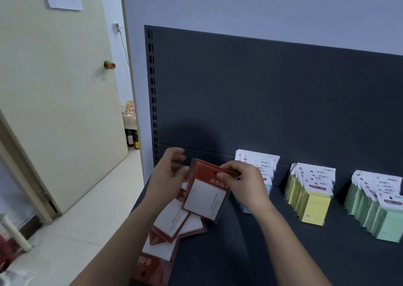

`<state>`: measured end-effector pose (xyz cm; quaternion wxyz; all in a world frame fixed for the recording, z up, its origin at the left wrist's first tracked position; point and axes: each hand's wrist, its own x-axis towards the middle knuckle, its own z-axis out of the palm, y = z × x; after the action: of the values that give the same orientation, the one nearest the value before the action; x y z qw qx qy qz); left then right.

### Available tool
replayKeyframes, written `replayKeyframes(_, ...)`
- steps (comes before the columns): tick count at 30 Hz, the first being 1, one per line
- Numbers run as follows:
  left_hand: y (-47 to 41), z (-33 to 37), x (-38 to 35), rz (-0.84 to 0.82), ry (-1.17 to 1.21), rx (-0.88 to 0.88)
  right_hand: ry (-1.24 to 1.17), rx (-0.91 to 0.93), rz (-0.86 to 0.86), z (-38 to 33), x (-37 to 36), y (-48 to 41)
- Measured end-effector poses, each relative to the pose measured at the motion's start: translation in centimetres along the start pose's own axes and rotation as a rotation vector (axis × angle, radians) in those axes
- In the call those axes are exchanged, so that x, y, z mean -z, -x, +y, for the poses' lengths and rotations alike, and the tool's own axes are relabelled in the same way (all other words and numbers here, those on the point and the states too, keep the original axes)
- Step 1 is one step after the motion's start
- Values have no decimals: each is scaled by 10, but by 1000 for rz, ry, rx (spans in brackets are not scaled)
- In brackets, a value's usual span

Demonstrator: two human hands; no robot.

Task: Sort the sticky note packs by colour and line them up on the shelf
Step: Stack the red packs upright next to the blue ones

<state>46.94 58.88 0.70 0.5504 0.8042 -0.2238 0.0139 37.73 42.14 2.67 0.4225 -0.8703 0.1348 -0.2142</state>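
Note:
A red pack with a white note pad is held upright over the left part of the dark shelf. My right hand pinches its top edge. My left hand is at its left side, fingers curled and partly spread; I cannot tell if they touch the pack. Below them several more red packs lie in a loose heap. To the right stand three rows: blue packs, partly hidden by my right hand, yellow packs and green packs.
The shelf's dark back panel rises behind the rows, with a slotted upright at its left. A cream door stands open at the left over a pale tiled floor. Bottles and a basket sit beyond the door gap.

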Motion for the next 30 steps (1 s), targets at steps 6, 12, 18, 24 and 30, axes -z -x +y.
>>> replayKeyframes(6,-5,-31,15,-426,-740,253,-2,-34,46,0,-1,0)
replayKeyframes(12,-5,-25,16,-131,-386,285,-55,-73,115,4,-2,-6)
replayKeyframes(18,-9,-6,36,373,156,222,-142,-91,137,5,-2,-13)
replayKeyframes(24,-8,19,40,534,235,-70,-121,-105,101,6,-4,-14)
replayKeyframes(30,-4,34,37,628,253,-201,-149,-147,84,9,-7,-14)
